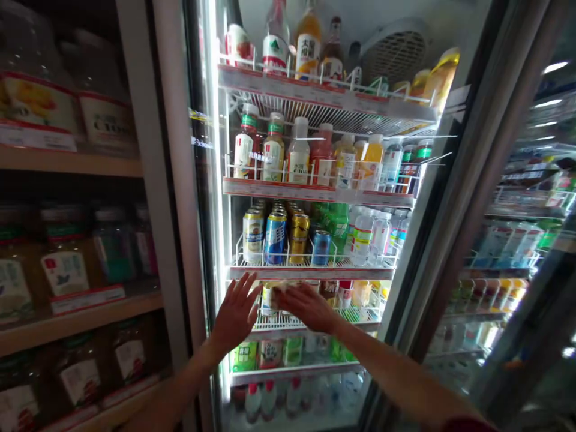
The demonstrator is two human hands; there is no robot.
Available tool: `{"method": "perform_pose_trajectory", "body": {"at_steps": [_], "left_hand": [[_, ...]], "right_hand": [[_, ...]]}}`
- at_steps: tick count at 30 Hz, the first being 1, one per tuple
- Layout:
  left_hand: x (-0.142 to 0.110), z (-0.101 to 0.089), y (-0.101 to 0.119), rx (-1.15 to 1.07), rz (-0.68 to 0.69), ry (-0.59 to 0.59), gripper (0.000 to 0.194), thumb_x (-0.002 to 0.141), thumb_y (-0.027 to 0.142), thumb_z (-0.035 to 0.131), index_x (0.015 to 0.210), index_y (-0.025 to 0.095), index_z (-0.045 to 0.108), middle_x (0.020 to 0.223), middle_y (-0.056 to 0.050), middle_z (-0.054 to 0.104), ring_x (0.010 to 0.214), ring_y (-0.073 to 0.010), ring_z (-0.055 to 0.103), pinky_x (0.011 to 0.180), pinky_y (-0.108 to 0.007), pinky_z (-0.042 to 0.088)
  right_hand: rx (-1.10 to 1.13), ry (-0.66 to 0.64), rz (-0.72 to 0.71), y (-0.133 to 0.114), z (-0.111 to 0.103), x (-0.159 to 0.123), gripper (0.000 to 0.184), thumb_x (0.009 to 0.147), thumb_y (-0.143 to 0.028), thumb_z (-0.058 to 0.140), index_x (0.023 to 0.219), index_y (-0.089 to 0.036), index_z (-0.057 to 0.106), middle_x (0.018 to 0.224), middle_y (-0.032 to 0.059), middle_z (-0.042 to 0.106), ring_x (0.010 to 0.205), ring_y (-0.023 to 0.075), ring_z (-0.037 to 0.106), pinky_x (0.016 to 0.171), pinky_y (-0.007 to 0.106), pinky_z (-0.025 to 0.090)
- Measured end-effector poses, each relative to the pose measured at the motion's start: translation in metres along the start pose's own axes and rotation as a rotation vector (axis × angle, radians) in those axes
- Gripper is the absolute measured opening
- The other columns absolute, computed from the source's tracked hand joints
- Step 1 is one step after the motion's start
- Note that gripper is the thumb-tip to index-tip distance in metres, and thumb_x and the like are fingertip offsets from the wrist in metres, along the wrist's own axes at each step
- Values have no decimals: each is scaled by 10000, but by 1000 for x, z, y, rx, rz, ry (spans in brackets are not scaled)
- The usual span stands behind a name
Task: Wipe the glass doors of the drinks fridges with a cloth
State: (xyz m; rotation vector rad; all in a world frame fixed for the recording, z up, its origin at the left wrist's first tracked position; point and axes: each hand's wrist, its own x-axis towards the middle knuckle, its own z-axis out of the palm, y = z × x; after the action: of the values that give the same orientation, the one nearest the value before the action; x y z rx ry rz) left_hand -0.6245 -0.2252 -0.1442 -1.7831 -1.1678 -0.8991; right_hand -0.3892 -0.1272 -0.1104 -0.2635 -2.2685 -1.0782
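White-and-yellow can (269, 299) stood at the front of the fourth shelf down (279, 333) in a brightly lit drinks fridge (346, 15), between a person's two bare hands. The left hand (236, 309) was open, fingers spread, just left of the can. The right hand (306, 304) reached in from the right, blurred; whether it gripped the pale shape (279, 295) at its fingertips could not be told. Taller cans (275, 237) lined the shelf above.

A vertical white light strip (219, 150) glares inside the drinks fridge (355, 15), the wooden shelves (72, 167) at left lie dim, and the right hand (310, 305) looks blurred.
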Motion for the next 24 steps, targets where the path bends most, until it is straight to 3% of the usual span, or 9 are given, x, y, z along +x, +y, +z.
{"method": "perform_pose_trajectory", "body": {"at_steps": [2,5,7,10,13,14,18,19,24], "left_hand": [[-3,-2,0,15,-18,-5,580,823,136,457,1377,216,305,1439,-107,336,1348,-246,274,1077,-472,312],[-1,-3,3,19,-57,7,590,826,142,463,1383,227,285,1456,-106,306,1347,-253,279,1071,-482,322],[1,-2,9,15,-81,14,602,823,145,476,1385,228,278,1471,-104,272,1355,-265,259,1070,-487,322],[1,1,21,15,-97,4,614,821,150,484,1390,231,268,1482,-100,245,1362,-278,236,1072,-492,318],[-1,3,29,23,-68,-18,626,821,147,481,1396,239,254,1480,-94,252,1360,-275,245,1074,-486,317],[-1,2,31,27,-64,-23,629,820,146,482,1398,240,251,1480,-94,252,1360,-274,248,1075,-485,314],[6,-3,34,42,-98,4,634,822,153,487,1400,234,237,1486,-100,232,1363,-281,238,1074,-496,304],[9,-4,34,46,-109,12,633,823,156,486,1400,231,236,1489,-102,226,1365,-283,232,1072,-498,305],[14,-8,25,92,-152,13,628,827,169,471,1405,228,231,1498,-104,198,1369,-284,216,1064,-498,312]], "right_hand": [[-33,44,32,26,-9,-7,656,843,-134,446,1420,-321,195,1422,-62,394,1379,126,217,1150,408,230],[-163,320,482,85,-34,6,694,856,-154,407,1455,-235,65,1473,55,301,1402,254,131,1123,588,130],[-206,428,580,97,-42,10,684,864,-155,365,1458,-168,25,1489,110,245,1406,286,74,1106,628,91],[-177,338,279,66,-35,-13,603,872,-193,379,1436,-266,180,1467,-19,320,1402,146,137,1168,410,151],[-141,171,48,53,-31,-44,547,869,-202,417,1386,-331,296,1443,-77,355,1392,110,167,1168,366,159],[-151,170,97,63,-34,-49,568,866,-186,422,1401,-305,273,1457,-48,333,1397,138,156,1167,410,140],[-251,447,657,115,-50,-39,669,860,-152,389,1453,-229,89,1506,61,204,1404,245,122,1121,562,132],[-238,454,679,114,-49,-35,677,857,-154,385,1455,-218,73,1505,71,207,1405,253,116,1115,570,145],[-68,132,57,46,-23,-34,541,847,-161,431,1374,-253,349,1430,-25,388,1404,152,127,1173,424,113]]}}
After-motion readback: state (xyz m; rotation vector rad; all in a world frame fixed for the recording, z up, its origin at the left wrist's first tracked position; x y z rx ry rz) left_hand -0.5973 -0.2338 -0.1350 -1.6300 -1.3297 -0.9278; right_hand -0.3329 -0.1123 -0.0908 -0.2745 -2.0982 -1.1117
